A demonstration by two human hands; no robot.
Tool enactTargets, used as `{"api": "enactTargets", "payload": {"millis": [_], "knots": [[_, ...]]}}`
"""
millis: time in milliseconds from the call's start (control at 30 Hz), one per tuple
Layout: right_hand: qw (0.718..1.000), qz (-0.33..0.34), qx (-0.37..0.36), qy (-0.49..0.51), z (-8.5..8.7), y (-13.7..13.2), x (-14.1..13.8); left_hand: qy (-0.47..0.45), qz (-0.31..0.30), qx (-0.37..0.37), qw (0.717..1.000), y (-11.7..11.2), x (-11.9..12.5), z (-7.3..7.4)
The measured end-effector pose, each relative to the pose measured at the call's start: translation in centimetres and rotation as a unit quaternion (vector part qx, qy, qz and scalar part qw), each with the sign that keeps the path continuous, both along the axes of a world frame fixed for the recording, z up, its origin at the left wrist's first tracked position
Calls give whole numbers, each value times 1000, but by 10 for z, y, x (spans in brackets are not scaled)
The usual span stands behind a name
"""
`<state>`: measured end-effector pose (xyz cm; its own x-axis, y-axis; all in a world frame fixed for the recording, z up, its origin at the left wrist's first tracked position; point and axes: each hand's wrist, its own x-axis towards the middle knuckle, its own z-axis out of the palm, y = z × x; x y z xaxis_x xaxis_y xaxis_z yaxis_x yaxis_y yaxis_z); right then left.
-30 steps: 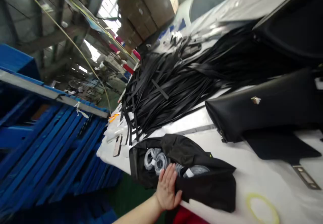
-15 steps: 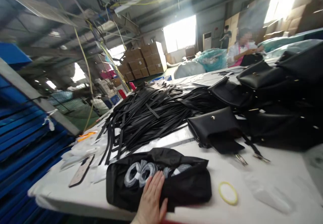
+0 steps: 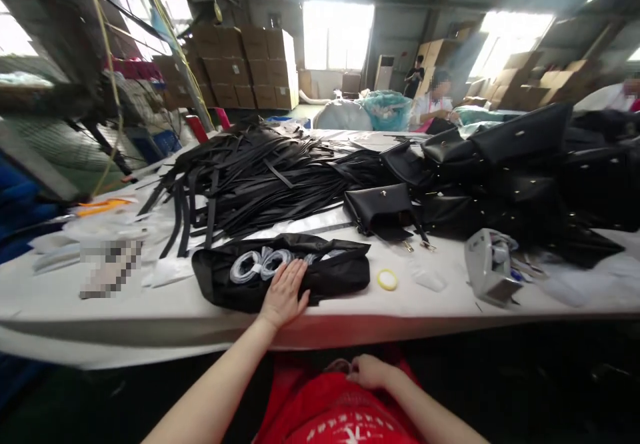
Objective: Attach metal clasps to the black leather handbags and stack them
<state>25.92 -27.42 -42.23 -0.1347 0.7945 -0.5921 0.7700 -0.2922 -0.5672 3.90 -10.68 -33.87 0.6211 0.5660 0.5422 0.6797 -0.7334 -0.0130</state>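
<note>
My left hand point(image 3: 286, 292) lies flat over the front edge of a black fabric bag point(image 3: 340, 281), its fingers stretched out and touching the contents. Inside the bag's open top sit several grey coils in clear wrapping point(image 3: 245, 266); my fingers partly cover them. My right hand point(image 3: 369, 371) is low against my red apron point(image 3: 330, 404), fingers curled in. Something thin and pale shows beside its fingertips, too unclear to name. A yellow ring point(image 3: 387, 280) lies just right of the bag.
Many black straps point(image 3: 260, 177) are heaped behind the bag. Black handbags point(image 3: 520, 151) pile up on the right, near a grey tape dispenser point(image 3: 493, 267). A phone-like slab point(image 3: 113, 271) lies left on the white table point(image 3: 165, 304). A co-worker point(image 3: 433, 104) sits across it.
The view has swung right and lowered, so my right hand, the apron and the dispenser now show. My left hand stays on the black bag.
</note>
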Motion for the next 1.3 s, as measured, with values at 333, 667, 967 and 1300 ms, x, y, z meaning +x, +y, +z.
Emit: {"api": "enactTargets", "payload": {"millis": [333,667,967,1300], "knots": [[929,-241,189,208,176,90,120,-59,-30,7,998,7,-5,-8],[787,-503,174,312,185,256,182,-44,-26,18,999,10,-5,-8],[752,-529,332,213,227,342,211,-36,-15,37,999,13,-6,-7],[811,-361,433,-156,325,359,277,-41,-21,44,998,16,-4,-8]]}}
